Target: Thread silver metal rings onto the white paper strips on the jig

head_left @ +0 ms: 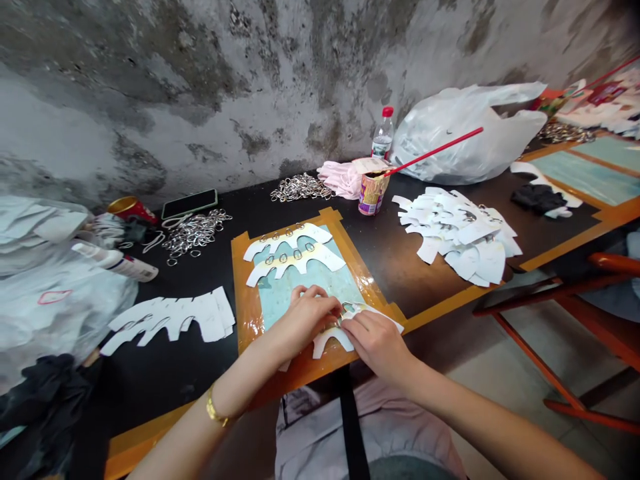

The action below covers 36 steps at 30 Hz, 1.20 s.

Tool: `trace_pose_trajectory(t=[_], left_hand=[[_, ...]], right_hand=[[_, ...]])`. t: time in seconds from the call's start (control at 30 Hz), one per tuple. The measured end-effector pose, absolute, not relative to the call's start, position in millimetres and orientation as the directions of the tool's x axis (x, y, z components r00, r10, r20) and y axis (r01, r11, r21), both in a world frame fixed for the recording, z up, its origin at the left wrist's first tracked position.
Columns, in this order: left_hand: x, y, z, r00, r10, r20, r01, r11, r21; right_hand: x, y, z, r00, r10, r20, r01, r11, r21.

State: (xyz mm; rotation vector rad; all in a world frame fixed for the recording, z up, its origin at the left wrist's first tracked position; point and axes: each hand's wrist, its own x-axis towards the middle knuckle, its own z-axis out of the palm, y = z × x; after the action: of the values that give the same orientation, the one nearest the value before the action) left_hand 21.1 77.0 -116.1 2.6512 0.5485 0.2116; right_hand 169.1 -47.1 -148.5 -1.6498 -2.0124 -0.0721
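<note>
My two hands were nearly together over the near right part of the blue panel [273, 303]. The right hand [377, 343] had thumb and fingers closed on the white piece [333, 347]; the left hand [310, 317] had its fingertips bent onto the same piece. Couldn't tell what the left pinched, fingers hid it. Working close to my body probably kept wrists low and sight line short.

Just past the hands, two white strips [301, 265] lay side by side on the panel with metal rings along their upper edges, likely flat and apart so nothing rubbed. Stack of cut pieces [200, 317] sat left, looser pile of pieces [460, 230] right; I'd read that as sorting by side. Ring pile [195, 233] was beyond the left stack, probably for easy reach. White bottle [125, 265] lay tipped beside the plastic bag. Farther back: phone, second ring heap [300, 187], pink cloth, and a paper cup [373, 195] with a red stick leaning out.

Surface: black tabletop [380, 253], brown tape along the near edge and around the panel, shiny in spots. Room: red-framed chair [540, 363] off to the right, pale floor below, patchy grey wall [200, 80] behind everything.
</note>
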Motion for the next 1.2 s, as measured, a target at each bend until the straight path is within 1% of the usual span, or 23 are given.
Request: trace_pose_trajectory(t=[0.23,0.33,0.43,0.57,0.67,0.73,0.9,0.97,1.1,1.2], left_hand=[[33,89,-93,0.948,0.315,-0.035,0.287,-0.803,0.523],[39,90,-88,0.959,0.279,-0.058,0.269,-0.821,0.504],[39,87,-88,0.969,0.247,-0.018,0.225,-0.847,0.481],[29,76,-93,0.961,0.263,0.090,0.192,-0.861,0.471],[20,66,-100,0.954,0.263,0.145,0.177,-0.883,0.435],[16,63,-104,0.948,0.275,0.158,0.180,-0.878,0.444],[12,72,-101,0.911,0.385,0.149,0.241,-0.790,0.564],[13,77,-97,0.915,0.374,0.151,0.240,-0.805,0.542],[18,81,-94,0.965,0.245,0.091,0.185,-0.887,0.423],[22,82,-100,0.971,0.234,0.054,0.200,-0.911,0.360]], right_hand=[[167,-47,-150,-0.108,0.894,0.435,0.926,0.250,-0.282],[166,-47,-150,-0.105,0.892,0.441,0.927,0.248,-0.280],[167,-46,-148,-0.089,0.892,0.443,0.914,0.249,-0.319],[170,-45,-148,-0.047,0.910,0.411,0.865,0.243,-0.439],[174,-45,-149,-0.057,0.928,0.368,0.837,0.245,-0.490],[176,-46,-149,-0.087,0.934,0.347,0.831,0.261,-0.492],[177,-46,-147,-0.129,0.921,0.366,0.863,0.287,-0.417],[176,-46,-147,-0.134,0.913,0.386,0.870,0.295,-0.395],[174,-48,-147,-0.133,0.914,0.384,0.876,0.290,-0.386],[173,-50,-146,-0.133,0.912,0.389,0.869,0.296,-0.397]])
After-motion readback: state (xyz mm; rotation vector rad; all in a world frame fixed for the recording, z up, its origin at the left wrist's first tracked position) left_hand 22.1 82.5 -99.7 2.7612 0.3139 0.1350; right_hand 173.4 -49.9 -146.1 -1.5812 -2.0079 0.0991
